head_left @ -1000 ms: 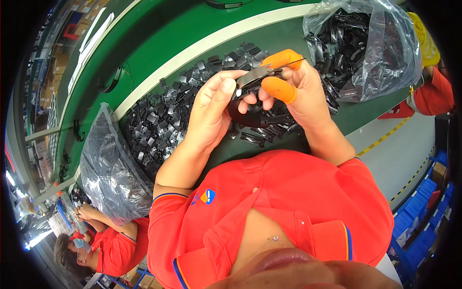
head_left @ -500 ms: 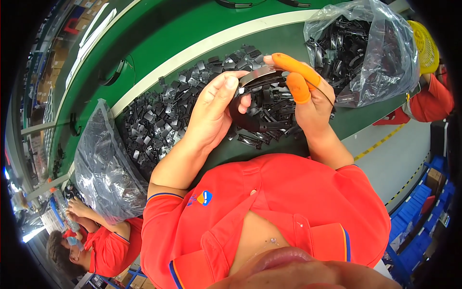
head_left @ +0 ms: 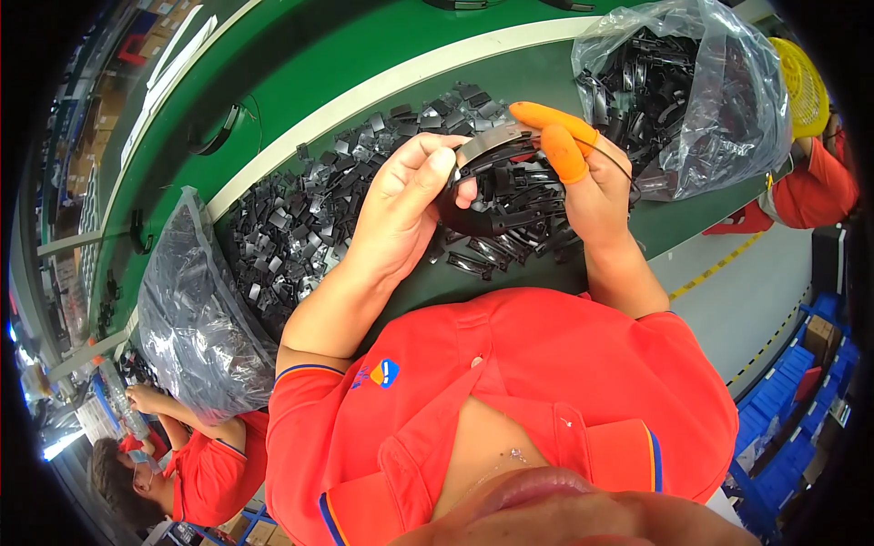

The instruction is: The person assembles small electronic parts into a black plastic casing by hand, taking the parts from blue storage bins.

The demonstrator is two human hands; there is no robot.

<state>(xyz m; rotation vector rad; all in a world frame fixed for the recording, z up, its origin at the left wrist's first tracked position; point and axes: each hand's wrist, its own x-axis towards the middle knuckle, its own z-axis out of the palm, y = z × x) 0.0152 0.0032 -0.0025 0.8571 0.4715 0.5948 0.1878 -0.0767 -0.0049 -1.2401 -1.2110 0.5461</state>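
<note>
Both my hands hold up a curved black headband (head_left: 466,218), like one from a headset, with a bare metal strip along its upper edge. My left hand (head_left: 405,205) is closed on its left end, thumb on top. Orange finger cots cover the thumb and forefinger of my right hand (head_left: 596,187), which grips the strip's right end. A thin dark cable runs over the right-hand fingers. Under my hands lie a heap of small black plates (head_left: 314,214) and several longer curved black pieces (head_left: 482,255), partly hidden by the headband.
A clear plastic bag (head_left: 728,118) full of black parts stands at the right, and another plastic bag (head_left: 200,318) at the left. Beyond a pale rail, the green belt (head_left: 300,64) carries several headbands. Co-workers in red sit on both sides; a yellow basket (head_left: 801,86) is far right.
My right thumb and forefinger have shifted slightly along the strip, exposing more of its metal. The left hand keeps its hold nearly unmoved.
</note>
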